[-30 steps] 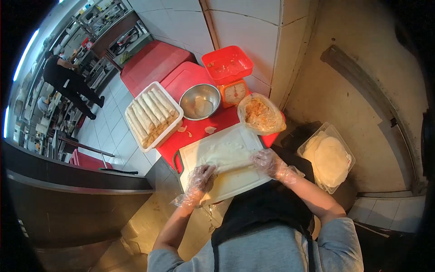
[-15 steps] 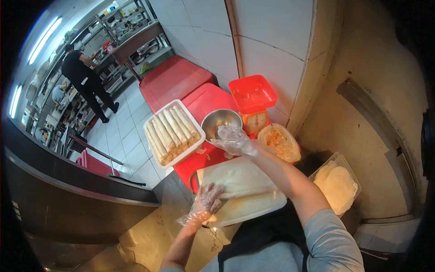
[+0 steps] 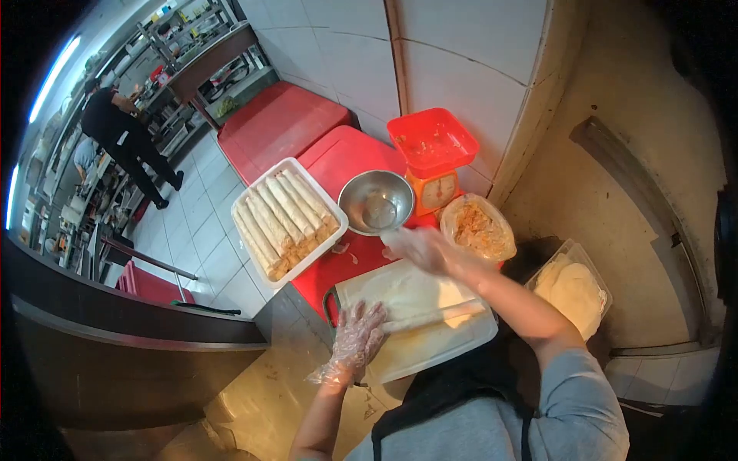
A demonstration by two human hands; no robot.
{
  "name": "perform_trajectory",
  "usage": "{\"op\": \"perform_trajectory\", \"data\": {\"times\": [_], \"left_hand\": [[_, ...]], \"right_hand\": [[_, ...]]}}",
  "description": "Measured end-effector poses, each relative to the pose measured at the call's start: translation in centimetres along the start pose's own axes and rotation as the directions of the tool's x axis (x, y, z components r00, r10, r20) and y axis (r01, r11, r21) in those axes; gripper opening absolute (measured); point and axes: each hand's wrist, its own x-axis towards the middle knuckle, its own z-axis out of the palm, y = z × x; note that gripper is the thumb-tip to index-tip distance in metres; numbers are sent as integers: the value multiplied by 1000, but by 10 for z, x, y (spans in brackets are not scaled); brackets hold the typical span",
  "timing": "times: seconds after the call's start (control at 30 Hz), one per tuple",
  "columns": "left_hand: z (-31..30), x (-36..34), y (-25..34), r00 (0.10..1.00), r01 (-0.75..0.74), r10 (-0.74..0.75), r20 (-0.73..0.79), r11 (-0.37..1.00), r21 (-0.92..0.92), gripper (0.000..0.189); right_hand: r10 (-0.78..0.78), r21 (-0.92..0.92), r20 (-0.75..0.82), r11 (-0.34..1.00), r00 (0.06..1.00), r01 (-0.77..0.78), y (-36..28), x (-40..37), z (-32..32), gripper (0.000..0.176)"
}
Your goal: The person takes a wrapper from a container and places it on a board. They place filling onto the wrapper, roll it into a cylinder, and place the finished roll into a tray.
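A long pale roll [image 3: 438, 316] lies across a white cutting board [image 3: 400, 363], with a thin wrapper sheet [image 3: 388, 292] spread behind it. My left hand [image 3: 355, 338], in a clear plastic glove, rests flat with fingers apart at the roll's left end. My right hand [image 3: 423, 252], gloved too, is smeared by motion above the board's far edge, just in front of a steel bowl [image 3: 377, 201]. A little liquid seems to lie in that bowl. Left of it, a white tray [image 3: 240, 253] holds several finished rolls side by side.
An orange scale [image 3: 434, 190] carries a red basin [image 3: 433, 142]. Beside it sits a container of shredded filling [image 3: 478, 227]. A clear box of stacked wrappers [image 3: 570, 293] stands at right. Red lids [image 3: 284, 123] lie behind; a person [image 3: 127, 138] works far left.
My right hand has left the steel bowl and come toward the board. My left hand has moved slightly up and right, its fingers more spread. The roll now shows along more of its length.
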Motion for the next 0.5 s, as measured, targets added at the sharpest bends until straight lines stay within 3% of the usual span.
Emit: {"op": "perform_trajectory", "data": {"times": [0.03, 0.1, 0.13, 0.23, 0.33, 0.37, 0.47, 0.5], "left_hand": [[1, 2, -3, 1000, -7, 7, 6, 1000, 21, 47], [4, 5, -12, 1000, -24, 23, 17, 997, 67, 48], [3, 8, -14, 999, -15, 13, 32, 998, 67, 48], [-6, 17, -18, 998, -10, 4, 67, 996, 93, 48], [4, 25, -34, 996, 88, -88, -4, 990, -107, 46], [8, 27, -44, 997, 76, -77, -12, 994, -75, 48], [4, 37, -43, 998, 69, -69, 4, 997, -18, 56], [11, 43, -44, 995, 97, -97, -17, 995, 27, 67]], "right_hand": [[-161, -142, 59, 975, 985, 168, 0, -23, 10, 47], [-286, -415, 129, 854, 950, 313, 25, -66, 64, 51], [-266, -551, 112, 785, 958, 282, 42, -77, 99, 49], [-162, -419, 123, 886, 979, 199, 15, -82, 120, 69], [-131, -242, 205, 954, 970, 180, -3, -55, 119, 86], [-109, -170, 248, 973, 963, 154, -3, -49, 113, 92], [-83, -456, 217, 872, 973, 176, 35, -54, 101, 92], [-91, -469, 234, 861, 968, 194, 44, -58, 86, 90]]}}
